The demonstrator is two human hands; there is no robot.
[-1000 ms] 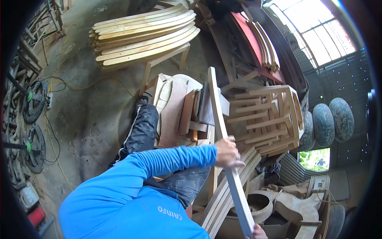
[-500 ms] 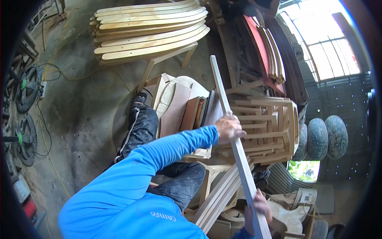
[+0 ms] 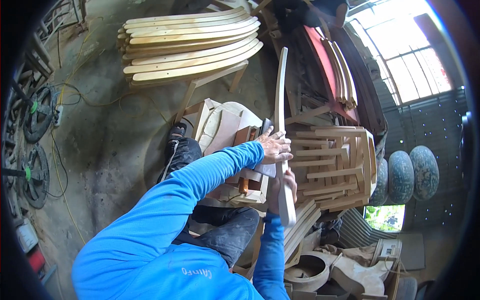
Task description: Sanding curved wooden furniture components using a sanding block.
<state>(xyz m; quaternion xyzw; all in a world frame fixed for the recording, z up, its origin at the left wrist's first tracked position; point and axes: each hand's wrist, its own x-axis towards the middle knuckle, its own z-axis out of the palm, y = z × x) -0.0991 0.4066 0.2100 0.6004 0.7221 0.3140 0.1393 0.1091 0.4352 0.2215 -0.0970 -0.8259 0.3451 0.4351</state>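
Note:
A long, slightly curved wooden slat [image 3: 281, 110] stands across the middle of the view, tilted, its wide near end by my right forearm. My right hand [image 3: 289, 184] is closed round its lower part, partly hidden behind the wood. Higher up, my left hand [image 3: 274, 148] lies against the slat with its fingers stretched and spread over it. Beneath the left hand is a wooden-cased stand [image 3: 220, 132] with a rounded pale top, upright brown boards and a dark grey flat piece. Whether the slat touches that piece, I cannot tell.
Curved slats [image 3: 195, 62] are stacked on a trestle at the far left. A pile of wooden frames [image 3: 330, 165] stands at the right, beside more slats [image 3: 302, 227]. Cables [image 3: 65, 190] run over the floor at left. Another person [image 3: 340, 12] is at the far edge.
The slat has turned more upright and its near end has come up into view. My right hand has moved up close to my left, whose fingers have spread.

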